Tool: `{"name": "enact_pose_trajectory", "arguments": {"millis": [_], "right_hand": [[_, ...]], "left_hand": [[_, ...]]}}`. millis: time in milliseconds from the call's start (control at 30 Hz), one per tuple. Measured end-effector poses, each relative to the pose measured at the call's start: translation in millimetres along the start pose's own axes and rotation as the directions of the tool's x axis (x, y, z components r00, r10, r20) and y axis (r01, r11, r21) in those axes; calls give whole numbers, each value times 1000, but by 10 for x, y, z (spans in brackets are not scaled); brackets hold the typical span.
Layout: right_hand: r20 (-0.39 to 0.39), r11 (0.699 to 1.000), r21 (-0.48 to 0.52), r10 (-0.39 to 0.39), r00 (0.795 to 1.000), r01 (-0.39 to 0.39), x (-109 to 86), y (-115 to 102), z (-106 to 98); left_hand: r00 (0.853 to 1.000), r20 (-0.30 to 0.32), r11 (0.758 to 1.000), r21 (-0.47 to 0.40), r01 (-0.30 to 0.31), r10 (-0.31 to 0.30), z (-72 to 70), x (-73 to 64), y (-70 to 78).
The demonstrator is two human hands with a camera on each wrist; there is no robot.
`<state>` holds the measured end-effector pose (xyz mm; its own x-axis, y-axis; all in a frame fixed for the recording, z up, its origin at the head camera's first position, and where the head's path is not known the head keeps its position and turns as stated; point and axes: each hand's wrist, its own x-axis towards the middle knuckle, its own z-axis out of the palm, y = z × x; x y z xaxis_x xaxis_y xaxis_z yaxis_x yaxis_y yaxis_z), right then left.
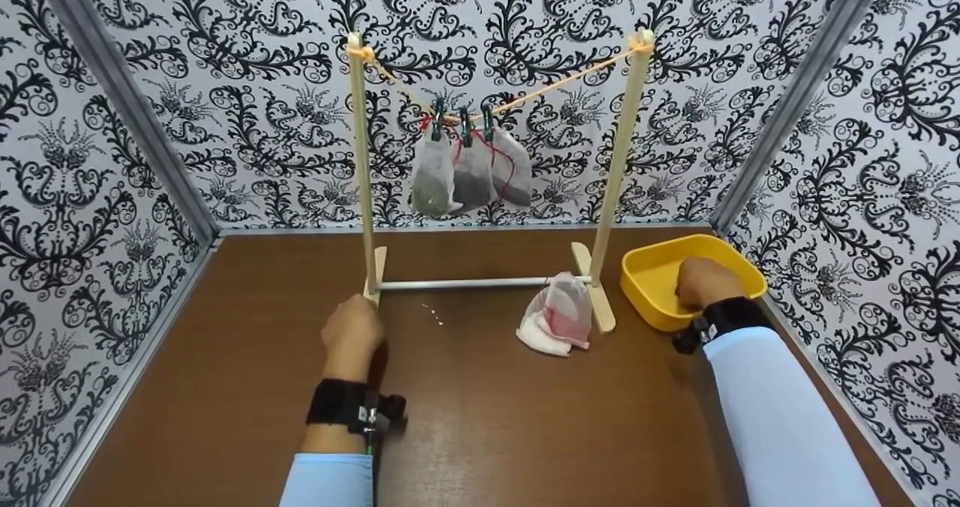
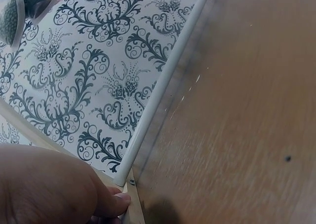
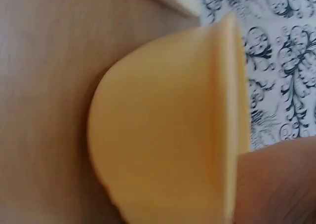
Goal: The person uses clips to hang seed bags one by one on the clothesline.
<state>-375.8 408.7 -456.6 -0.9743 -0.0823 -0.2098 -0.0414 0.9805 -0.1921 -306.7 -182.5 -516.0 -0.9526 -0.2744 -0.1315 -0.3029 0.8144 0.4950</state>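
Observation:
In the head view a wooden stand (image 1: 619,154) carries a sagging orange cord between two posts. Three mesh pouches (image 1: 433,184) with dark filling hang from it by dark green clips (image 1: 465,126). My left hand (image 1: 354,333) is at the stand's left foot; in the left wrist view its thumb and fingers pinch the wooden foot (image 2: 134,206). My right hand (image 1: 705,282) reaches down inside a yellow basin (image 1: 646,293), fingers hidden by the hand itself, so I cannot tell what they hold. In the right wrist view the basin's wall (image 3: 163,120) covers them.
More mesh pouches (image 1: 562,316), white and pink, lie by the stand's right foot (image 1: 602,308). A white crossbar (image 1: 480,284) joins the two feet low over the brown table (image 1: 480,417). Patterned walls (image 1: 285,139) enclose the back and sides.

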Motion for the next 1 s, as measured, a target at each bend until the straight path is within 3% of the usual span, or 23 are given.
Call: {"name": "enact_pose_trajectory", "arguments": {"millis": [167,267,367,533,667,767,900,1000], "right_hand": [[-69,989,144,-11,998,21,14,-150,-125],[-136,960,274,-16,991,53,-37,-266,-245],[-175,907,416,8,984,66,-138,-397,-367],[-188,778,615,-19,982,133,-328,-772,-476],[-233,638,727,-120,965,255,-468,-1128,-435],[-289,517,779,-205,935,354,-483,-1354,-327],[-330,392,820,-271,904,417,-380,-1635,-134],[-356,348,823,-299,885,448,-294,-1835,-10]], "left_hand": [[1000,-12,1000,12,-23,23,1,1,11],[1000,-12,1000,11,-26,27,11,12,20],[1000,-8,1000,8,-18,19,17,21,22],[1000,-10,999,33,-8,9,10,22,4],[998,-42,999,33,-34,35,-21,8,51],[990,-82,993,25,-116,118,-66,-25,158],[953,-101,957,-12,-289,287,-174,-153,415],[903,-110,901,-88,-425,416,-250,-287,628]]}}
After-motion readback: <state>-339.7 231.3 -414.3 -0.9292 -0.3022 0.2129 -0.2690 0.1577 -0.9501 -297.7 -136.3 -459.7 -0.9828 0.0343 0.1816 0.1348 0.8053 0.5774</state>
